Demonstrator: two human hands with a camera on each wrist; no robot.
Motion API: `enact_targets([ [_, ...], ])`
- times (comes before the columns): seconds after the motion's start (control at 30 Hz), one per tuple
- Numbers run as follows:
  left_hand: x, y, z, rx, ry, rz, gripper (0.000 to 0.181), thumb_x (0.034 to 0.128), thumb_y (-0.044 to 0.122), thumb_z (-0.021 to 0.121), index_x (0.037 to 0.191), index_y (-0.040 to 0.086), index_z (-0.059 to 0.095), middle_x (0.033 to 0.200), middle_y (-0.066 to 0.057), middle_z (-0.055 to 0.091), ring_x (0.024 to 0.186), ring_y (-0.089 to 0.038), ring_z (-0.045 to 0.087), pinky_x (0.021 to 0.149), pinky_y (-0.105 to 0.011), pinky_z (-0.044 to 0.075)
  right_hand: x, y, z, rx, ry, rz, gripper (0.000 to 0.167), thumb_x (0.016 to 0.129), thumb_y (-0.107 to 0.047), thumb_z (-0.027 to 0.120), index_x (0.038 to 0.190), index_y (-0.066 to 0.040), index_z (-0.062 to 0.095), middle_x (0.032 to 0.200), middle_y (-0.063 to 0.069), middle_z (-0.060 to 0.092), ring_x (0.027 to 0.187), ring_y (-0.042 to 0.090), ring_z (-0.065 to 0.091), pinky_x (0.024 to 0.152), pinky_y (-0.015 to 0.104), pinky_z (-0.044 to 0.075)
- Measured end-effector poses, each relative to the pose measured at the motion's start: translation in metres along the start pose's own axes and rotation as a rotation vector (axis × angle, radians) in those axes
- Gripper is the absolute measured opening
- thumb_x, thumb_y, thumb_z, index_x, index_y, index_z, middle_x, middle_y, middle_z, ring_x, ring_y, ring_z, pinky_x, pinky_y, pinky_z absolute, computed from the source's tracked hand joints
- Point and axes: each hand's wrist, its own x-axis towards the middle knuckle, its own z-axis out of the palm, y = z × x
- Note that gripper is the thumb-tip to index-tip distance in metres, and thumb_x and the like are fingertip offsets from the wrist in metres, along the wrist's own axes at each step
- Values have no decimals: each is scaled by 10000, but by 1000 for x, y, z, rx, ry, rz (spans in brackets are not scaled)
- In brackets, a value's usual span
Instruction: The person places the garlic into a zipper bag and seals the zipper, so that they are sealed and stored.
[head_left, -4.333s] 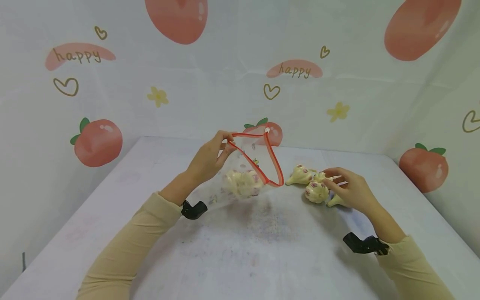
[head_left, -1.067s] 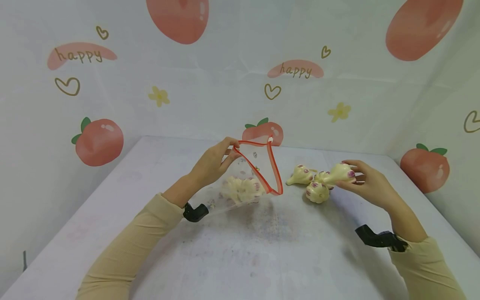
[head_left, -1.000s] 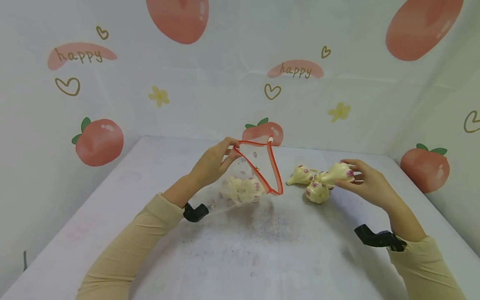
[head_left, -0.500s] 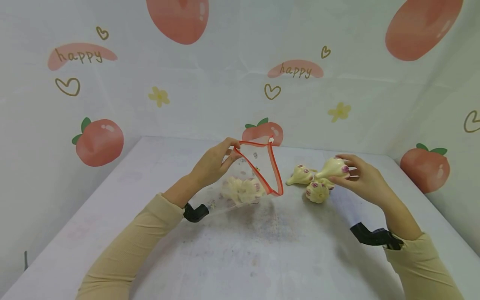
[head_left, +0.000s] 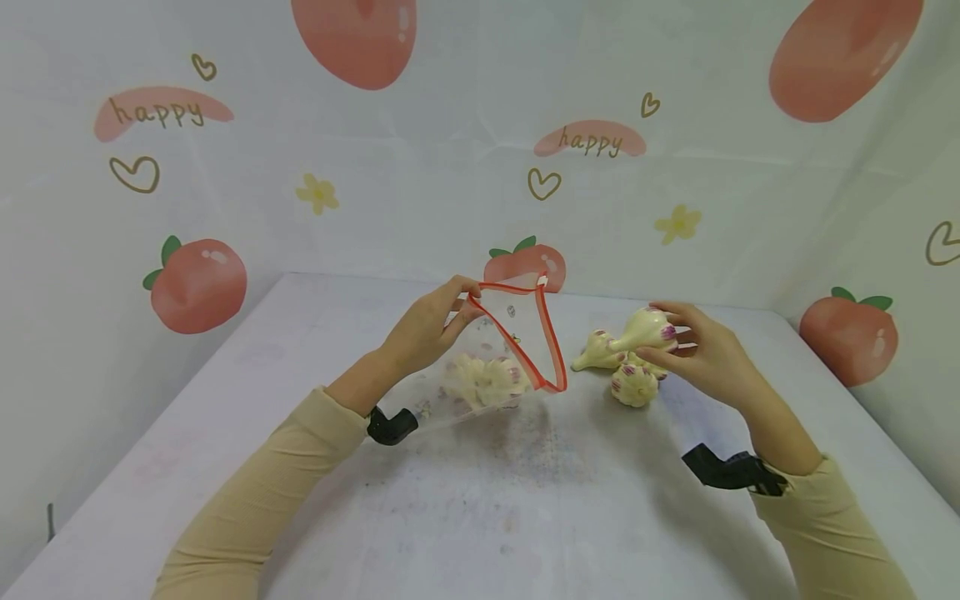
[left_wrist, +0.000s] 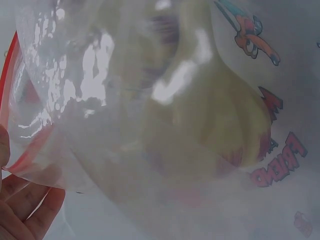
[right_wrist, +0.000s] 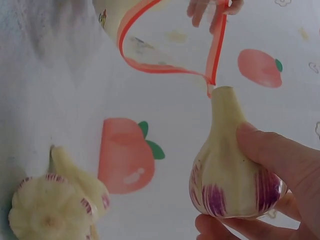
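Note:
My left hand (head_left: 429, 329) pinches the rim of a clear zip bag (head_left: 553, 342) with a red edge, its mouth spread toward the right. Inside lie garlic bulbs (head_left: 480, 379), blurred through the plastic; the left wrist view shows one bulb (left_wrist: 215, 110) close up behind printed film. My right hand (head_left: 708, 354) grips a purple-streaked garlic bulb (right_wrist: 232, 170) between thumb and fingers, raised above the table, its stem pointing left toward the bag. Below it on the table sit several more bulbs, among them a round one (head_left: 634, 385) and one with a stem (head_left: 597, 350).
The pale table (head_left: 480, 517) carries faint smudges. Behind it hangs a white backdrop (head_left: 435, 167) printed with red fruit, hearts and flowers. Black wrist mounts (head_left: 392, 427) are strapped at both cuffs.
My right hand has picked up a garlic bulb from the group and, over the last second, carried it left and slightly up toward the bag. The left hand and bag stay nearly still lately.

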Motion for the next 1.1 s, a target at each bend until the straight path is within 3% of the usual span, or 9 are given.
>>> enact_targets([
  [0.1, 0, 0, 0, -2, 1, 3, 225, 946, 159, 548, 1114, 36, 464, 1192, -146, 619, 1012, -309, 661, 824, -419, 534, 1, -5, 3, 8, 8, -10, 590, 823, -203, 722, 1330, -67, 453, 1198, 247, 567, 959, 409, 641, 684, 97, 490],
  [0.27, 1, -1, 1, -3, -2, 4, 227, 947, 161, 547, 1115, 33, 464, 1157, -153, 630, 1011, -314, 661, 837, -434, 529, 4, -12, 8, 1, -11, -4, 603, 823, -240, 723, 1333, -78, 444, 1238, 223, 555, 960, 384, 642, 669, 133, 491],
  [0.53, 2, 0, 2, -11, -5, 12, 228, 945, 158, 549, 1112, 27, 464, 1177, -180, 621, 1013, -315, 660, 822, -434, 530, 8, -21, 17, 6, -9, -31, 620, 817, -210, 728, 1339, -51, 435, 1190, 245, 572, 958, 381, 649, 759, 421, 552],
  [1.1, 2, 1, 3, -12, -6, 14, 230, 934, 131, 562, 1117, 26, 469, 1076, -168, 650, 998, -321, 661, 817, -440, 531, 17, -33, 34, 30, 28, -107, 602, 778, -140, 760, 1295, -25, 474, 1117, 231, 601, 880, 342, 668, 704, 335, 568],
])
